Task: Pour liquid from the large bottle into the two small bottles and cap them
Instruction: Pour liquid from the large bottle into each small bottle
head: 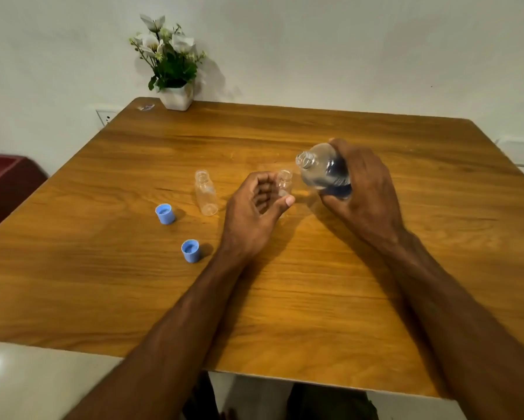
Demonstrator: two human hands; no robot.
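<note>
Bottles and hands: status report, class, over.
Right hand grips large bottle, tilted, uncapped. Left hand curled round small bottle. Other small bottle and both caps untouched. Nothing blocking.

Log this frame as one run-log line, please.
stage: pre-pour | right hand: grips tilted large bottle | left hand: holds small bottle | second small bottle: uncapped | blue caps: on table

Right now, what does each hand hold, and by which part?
Right hand grips the large bottle around its body. Left hand curls round the small bottle, around its body.
</note>
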